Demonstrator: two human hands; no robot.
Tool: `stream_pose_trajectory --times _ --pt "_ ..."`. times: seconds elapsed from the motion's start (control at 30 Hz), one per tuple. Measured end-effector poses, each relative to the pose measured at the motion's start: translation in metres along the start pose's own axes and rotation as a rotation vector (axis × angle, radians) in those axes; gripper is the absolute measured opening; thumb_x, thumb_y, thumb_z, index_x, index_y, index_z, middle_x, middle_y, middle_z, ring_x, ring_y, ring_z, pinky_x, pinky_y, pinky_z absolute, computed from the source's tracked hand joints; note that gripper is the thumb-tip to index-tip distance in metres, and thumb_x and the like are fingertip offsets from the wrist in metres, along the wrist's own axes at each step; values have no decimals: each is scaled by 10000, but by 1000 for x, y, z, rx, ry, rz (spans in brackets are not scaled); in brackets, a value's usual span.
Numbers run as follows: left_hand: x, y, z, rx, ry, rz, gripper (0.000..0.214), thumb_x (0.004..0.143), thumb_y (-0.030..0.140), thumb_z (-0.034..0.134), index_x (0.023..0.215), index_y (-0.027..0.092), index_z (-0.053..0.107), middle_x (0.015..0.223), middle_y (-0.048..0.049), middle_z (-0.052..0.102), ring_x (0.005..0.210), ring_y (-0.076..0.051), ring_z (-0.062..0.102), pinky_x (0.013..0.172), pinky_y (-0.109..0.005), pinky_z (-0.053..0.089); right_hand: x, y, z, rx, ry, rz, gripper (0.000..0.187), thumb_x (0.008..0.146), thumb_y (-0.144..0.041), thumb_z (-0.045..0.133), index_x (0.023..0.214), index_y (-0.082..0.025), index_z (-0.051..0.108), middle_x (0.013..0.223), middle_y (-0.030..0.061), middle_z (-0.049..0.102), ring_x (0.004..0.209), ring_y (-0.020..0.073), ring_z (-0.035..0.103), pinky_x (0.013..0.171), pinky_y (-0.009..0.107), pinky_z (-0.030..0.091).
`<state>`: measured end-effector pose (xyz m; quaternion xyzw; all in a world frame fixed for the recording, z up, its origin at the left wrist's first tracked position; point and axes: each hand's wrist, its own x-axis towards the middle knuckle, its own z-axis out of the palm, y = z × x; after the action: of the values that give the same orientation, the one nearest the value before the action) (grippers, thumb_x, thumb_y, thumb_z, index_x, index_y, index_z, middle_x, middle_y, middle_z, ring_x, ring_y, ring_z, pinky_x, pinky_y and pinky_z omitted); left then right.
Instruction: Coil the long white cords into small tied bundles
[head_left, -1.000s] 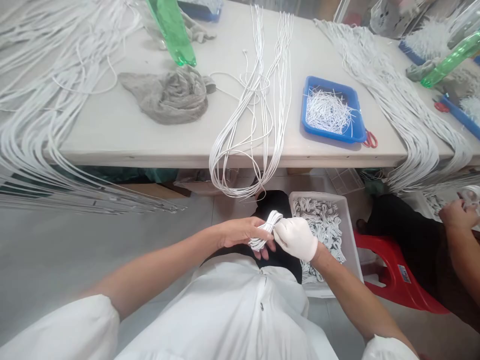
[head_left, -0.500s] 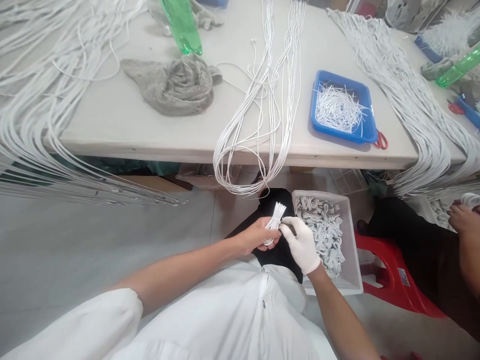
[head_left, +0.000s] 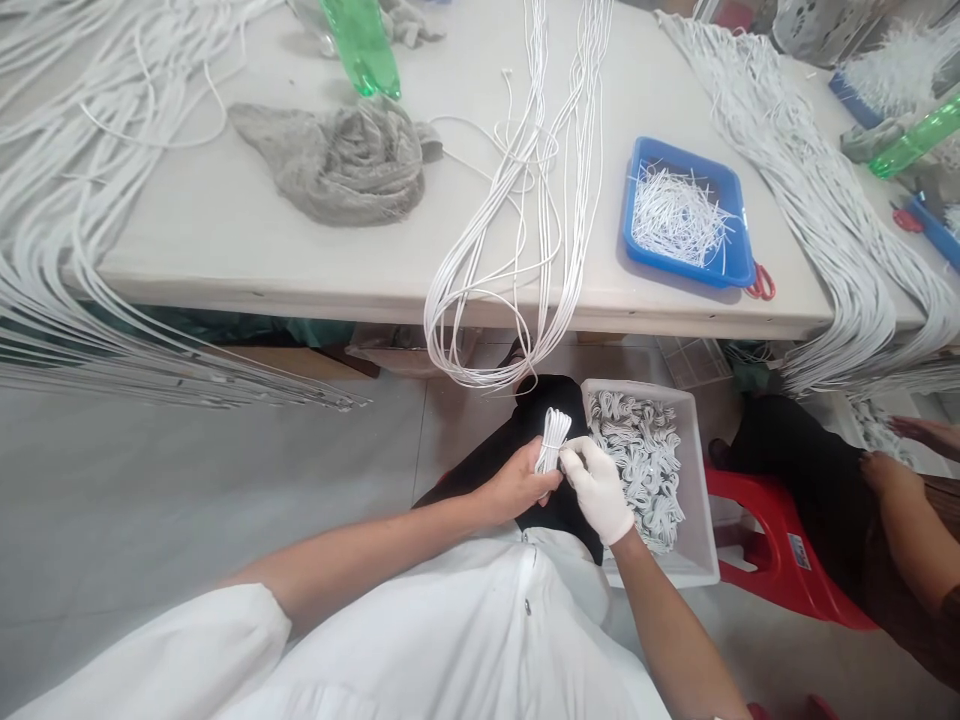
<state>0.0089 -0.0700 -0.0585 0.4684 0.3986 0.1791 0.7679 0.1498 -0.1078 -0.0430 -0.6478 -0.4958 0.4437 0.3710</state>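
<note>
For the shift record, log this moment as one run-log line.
left hand bare: holds bundled white cord | right hand gloved: fingers at bundle | nearby: white crate of cord bundles

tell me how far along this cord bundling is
Bundled white cord loops already fill much of the white crate. One cord bundle is in the bare left hand, with the gloved right hand at its side. Long loose cords remain on the table.

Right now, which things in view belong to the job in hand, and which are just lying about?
In use: bare left hand, gloved right hand, bundled white cord, white crate of cord bundles.

Lying about: grey cloth, green plastic bottle, red-handled scissors, blue tray.
</note>
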Motion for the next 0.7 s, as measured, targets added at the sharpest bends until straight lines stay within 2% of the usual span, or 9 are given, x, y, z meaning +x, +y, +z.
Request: stream_pose_trajectory --times 0.07,0.17,0.27,0.37,0.43,0.5,0.6,0.7 --pt "-1 -3 -1 136 24 99 155 784 211 521 919 183 450 638 55 476 515 -85 446 483 -207 349 1 1 1 324 -55 159 170 872 -289 509 740 -183 519 592 -46 473 502 91 406 490 224 335" --pt "-4 -3 -5 368 59 224 158 807 209 509 957 186 465 716 27 509 617 -121 474 583 -245 387 3 7 2 734 -164 349 177 805 -254 562 680 -176 466 580 -54 452 441 47 303 418 186 214" --pt "-6 -1 -8 553 71 306 247 785 153 501 1027 200 484 806 2 538 699 -151 505 679 -274 398 3 14 2 917 -300 483 194 745 -241 579 635 -180 431 519 -81 364 408 32 188 386 181 136" --pt "-2 -1 -10 621 25 343 353 769 114 484 1107 213 497 885 -15 553 756 -167 528 756 -299 409 2 20 3 931 -362 539 243 721 -278 573 590 -204 382 464 -115 232 392 37 95 358 190 99" --pt "4 -3 -10 549 15 352 420 764 110 488 1172 210 487 952 -29 562 825 -175 534 813 -316 420 0 23 3 936 -351 551 270 740 -314 577 596 -209 374 472 -117 228 391 38 88 353 191 106" --pt "10 -5 -10 396 10 320 527 741 106 518 1254 205 450 1012 -40 560 876 -177 532 829 -318 439 -2 22 4 852 -219 494 267 787 -373 570 648 -194 428 502 -97 315 391 43 162 361 188 155" --pt "12 -6 -8 158 -86 161 702 726 123 560 1381 212 326 951 -28 561 759 -145 537 677 -271 478 -8 18 7 526 24 294 261 837 -437 547 805 -179 535 579 -54 468 462 74 353 432 199 294" --pt "6 -1 -7 81 -210 40 778 742 175 607 1435 246 260 932 -21 561 678 -120 523 550 -219 449 -16 14 13 359 25 196 249 839 -423 553 808 -176 567 595 -45 487 543 102 427 511 223 356"
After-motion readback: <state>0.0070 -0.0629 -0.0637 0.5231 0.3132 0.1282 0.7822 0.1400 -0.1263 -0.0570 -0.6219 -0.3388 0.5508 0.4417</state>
